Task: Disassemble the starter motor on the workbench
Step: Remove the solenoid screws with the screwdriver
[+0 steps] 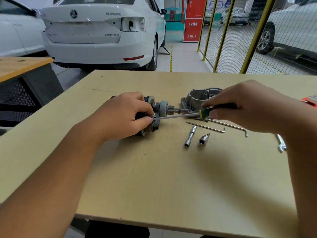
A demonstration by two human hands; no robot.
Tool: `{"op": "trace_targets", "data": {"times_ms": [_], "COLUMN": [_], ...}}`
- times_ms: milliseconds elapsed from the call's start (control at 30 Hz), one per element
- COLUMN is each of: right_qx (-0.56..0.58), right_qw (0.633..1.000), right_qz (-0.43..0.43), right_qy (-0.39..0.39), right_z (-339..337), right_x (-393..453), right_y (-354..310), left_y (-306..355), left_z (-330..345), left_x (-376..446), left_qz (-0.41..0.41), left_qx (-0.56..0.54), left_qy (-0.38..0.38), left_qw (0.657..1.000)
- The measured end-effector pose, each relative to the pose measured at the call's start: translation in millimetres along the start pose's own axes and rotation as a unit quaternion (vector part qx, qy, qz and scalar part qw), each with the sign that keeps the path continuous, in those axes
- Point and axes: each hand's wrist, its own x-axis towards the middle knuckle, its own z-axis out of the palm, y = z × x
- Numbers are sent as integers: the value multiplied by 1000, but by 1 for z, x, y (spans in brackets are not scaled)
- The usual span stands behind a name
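The dark starter motor body (pixel 155 124) lies on its side on the workbench (pixel 154 169), its grey drive gear and pinion shaft (pixel 165 108) pointing right. My left hand (pixel 123 115) grips the body from above and hides most of it. My right hand (pixel 248 107) holds a screwdriver (pixel 204 113) with a green, yellow and black handle. Its steel shaft runs left, and the tip meets the motor right by my left thumb. The removed aluminium nose housing (pixel 193 98) sits behind the pinion, partly covered by my right hand.
Two long hex keys (pixel 212 127) lie right of the motor, with a socket extension (pixel 190 136) and a bit socket (pixel 203 140) in front of them. A wrench end (pixel 281 145) and an orange tool case (pixel 310 100) sit at the right edge. White cars stand beyond.
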Motion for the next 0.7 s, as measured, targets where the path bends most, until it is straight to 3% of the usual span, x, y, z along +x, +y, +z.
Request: {"op": "trace_targets", "data": {"times_ms": [133,300,433,567,700], "right_qx": [71,267,403,479,503], "right_qw": [997,956,913,869,852], "right_qz": [21,51,62,103,132], "right_qy": [-7,-109,-25,67,68], "right_z": [-1,-5,-1,14,28], "right_x": [-2,-6,-2,-2,-8], "right_y": [11,26,39,40,41], "left_y": [0,0,-2,-11,-16], "left_z": [2,3,-2,-11,-12], "left_x": [1,2,0,-5,-3], "left_qz": [4,1,9,16,26], "left_qx": [23,28,-10,-63,-55], "left_qy": [3,17,9,-52,-57], "left_qw": [1000,999,1000,997,996]}}
